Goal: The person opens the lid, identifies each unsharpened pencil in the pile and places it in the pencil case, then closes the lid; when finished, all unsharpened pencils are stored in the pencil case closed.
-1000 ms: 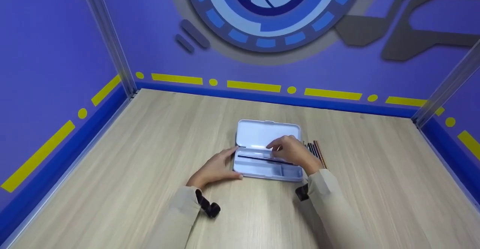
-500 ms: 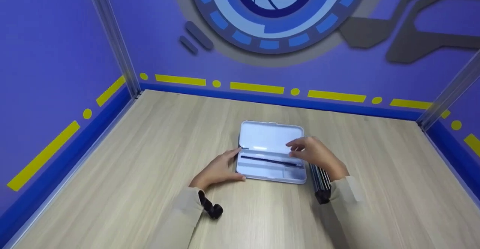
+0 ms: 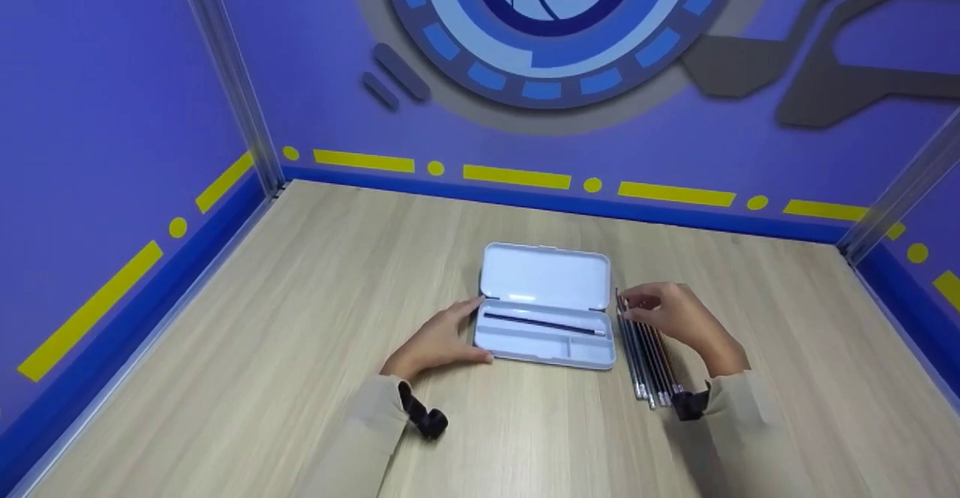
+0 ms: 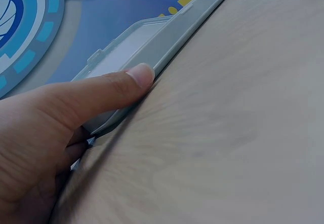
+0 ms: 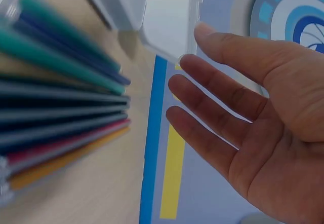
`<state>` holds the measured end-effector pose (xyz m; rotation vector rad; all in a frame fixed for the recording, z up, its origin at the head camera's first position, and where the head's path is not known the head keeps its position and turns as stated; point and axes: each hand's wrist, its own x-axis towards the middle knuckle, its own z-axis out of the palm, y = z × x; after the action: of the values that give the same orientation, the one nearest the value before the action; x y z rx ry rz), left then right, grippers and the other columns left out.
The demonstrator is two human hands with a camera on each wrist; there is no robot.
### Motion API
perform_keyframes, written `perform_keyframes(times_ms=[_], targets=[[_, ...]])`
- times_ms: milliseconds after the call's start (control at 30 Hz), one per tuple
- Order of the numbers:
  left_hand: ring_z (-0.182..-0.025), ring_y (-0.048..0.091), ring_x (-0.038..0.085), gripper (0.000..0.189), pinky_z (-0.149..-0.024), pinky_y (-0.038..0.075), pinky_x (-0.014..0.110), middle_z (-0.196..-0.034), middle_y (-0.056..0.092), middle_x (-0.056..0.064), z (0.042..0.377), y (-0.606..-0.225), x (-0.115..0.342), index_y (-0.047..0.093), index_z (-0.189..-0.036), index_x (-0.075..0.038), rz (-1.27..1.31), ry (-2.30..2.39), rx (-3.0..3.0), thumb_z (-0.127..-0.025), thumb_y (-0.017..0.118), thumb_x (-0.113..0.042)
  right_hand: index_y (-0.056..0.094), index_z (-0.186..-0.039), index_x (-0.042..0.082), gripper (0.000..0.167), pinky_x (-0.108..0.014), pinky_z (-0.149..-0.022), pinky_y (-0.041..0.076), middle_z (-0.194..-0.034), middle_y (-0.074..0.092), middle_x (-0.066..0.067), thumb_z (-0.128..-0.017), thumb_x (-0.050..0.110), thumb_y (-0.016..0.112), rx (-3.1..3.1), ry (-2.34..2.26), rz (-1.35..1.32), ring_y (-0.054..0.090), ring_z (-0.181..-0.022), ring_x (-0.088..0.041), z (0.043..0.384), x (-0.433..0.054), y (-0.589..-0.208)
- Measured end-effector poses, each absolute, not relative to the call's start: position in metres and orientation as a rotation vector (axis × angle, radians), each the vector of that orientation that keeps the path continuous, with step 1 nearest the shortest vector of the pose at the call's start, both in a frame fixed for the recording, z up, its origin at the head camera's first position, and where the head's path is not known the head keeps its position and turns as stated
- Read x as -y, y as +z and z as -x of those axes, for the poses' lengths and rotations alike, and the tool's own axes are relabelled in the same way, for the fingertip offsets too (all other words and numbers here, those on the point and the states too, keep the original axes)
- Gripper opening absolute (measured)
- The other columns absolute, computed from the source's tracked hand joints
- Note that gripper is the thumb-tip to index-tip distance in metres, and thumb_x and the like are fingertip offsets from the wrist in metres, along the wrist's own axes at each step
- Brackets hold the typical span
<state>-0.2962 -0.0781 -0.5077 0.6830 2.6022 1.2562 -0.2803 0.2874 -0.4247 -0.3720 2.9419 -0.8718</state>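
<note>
An open pale pencil case point(image 3: 545, 277) lies on the table, its lid folded back. One dark pencil point(image 3: 545, 324) with an eraser end rests in its long rear compartment. My left hand point(image 3: 435, 337) grips the case's left end, thumb on the front wall and a finger at the back corner; the left wrist view shows the thumb point(image 4: 139, 74) against the wall. Right of the case lies a row of several pencils point(image 3: 651, 363), eraser ends toward me. My right hand point(image 3: 679, 318) is over their far ends, its fingers point(image 5: 217, 82) loosely bent and holding nothing in the right wrist view.
The wooden table point(image 3: 337, 258) is bounded at the back and sides by blue panels point(image 3: 675, 145) with yellow markings. Metal posts point(image 3: 232, 70) stand at the corners. A small divided compartment point(image 3: 591, 352) is at the front right of the case.
My right hand has moved right, from over the case to the row of pencils, leaving the dark pencil lying in the compartment. My left hand has stayed at the case's left end.
</note>
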Motion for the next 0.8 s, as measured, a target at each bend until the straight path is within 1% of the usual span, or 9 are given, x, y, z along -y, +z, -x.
perform_keyframes(times_ms=[233,433,533,800], targets=[[-0.142,0.031,0.031,0.1,-0.116,0.028,0.047,-0.153,0.037,0.013,0.292,-0.512,0.08,0.035,-0.15,-0.012,-0.702,1.274,-2.598,-0.068,0.086,-0.039,0.063,-0.123,-0.002,0.037,-0.043,-0.081,0.057,-0.107,0.068,-0.019,-0.088,0.007,0.067,-2.911,-0.91,0.299,0.065,-0.095,-0.029,0.271,-0.305,-0.437],[-0.142,0.031,0.031,0.101,-0.116,0.028,0.047,-0.153,0.036,0.013,0.289,-0.513,0.081,0.035,-0.15,-0.013,-0.693,1.281,-2.589,-0.067,0.086,-0.039,0.06,-0.126,-0.004,0.04,-0.044,-0.082,0.056,-0.107,0.067,-0.02,-0.088,0.007,0.066,-2.86,-0.919,0.18,0.065,-0.096,-0.03,0.261,-0.319,-0.447],[-0.143,0.03,0.031,0.101,-0.117,0.027,0.046,-0.153,0.036,0.012,0.291,-0.51,0.079,0.034,-0.15,-0.012,-0.692,1.289,-2.588,-0.067,0.086,-0.039,0.059,-0.126,-0.006,0.041,-0.045,-0.08,0.056,-0.107,0.067,-0.021,-0.088,0.007,0.065,-2.855,-0.898,0.148,0.064,-0.095,-0.03,0.258,-0.328,-0.449],[-0.143,0.03,0.031,0.103,-0.117,0.026,0.046,-0.154,0.035,0.012,0.296,-0.507,0.078,0.033,-0.15,-0.01,-0.69,1.282,-2.593,-0.067,0.086,-0.04,0.057,-0.126,-0.008,0.052,-0.039,-0.071,0.055,-0.102,0.066,-0.021,-0.086,0.02,0.072,-2.814,-0.847,0.124,0.062,-0.086,-0.023,0.255,-0.34,-0.448]])
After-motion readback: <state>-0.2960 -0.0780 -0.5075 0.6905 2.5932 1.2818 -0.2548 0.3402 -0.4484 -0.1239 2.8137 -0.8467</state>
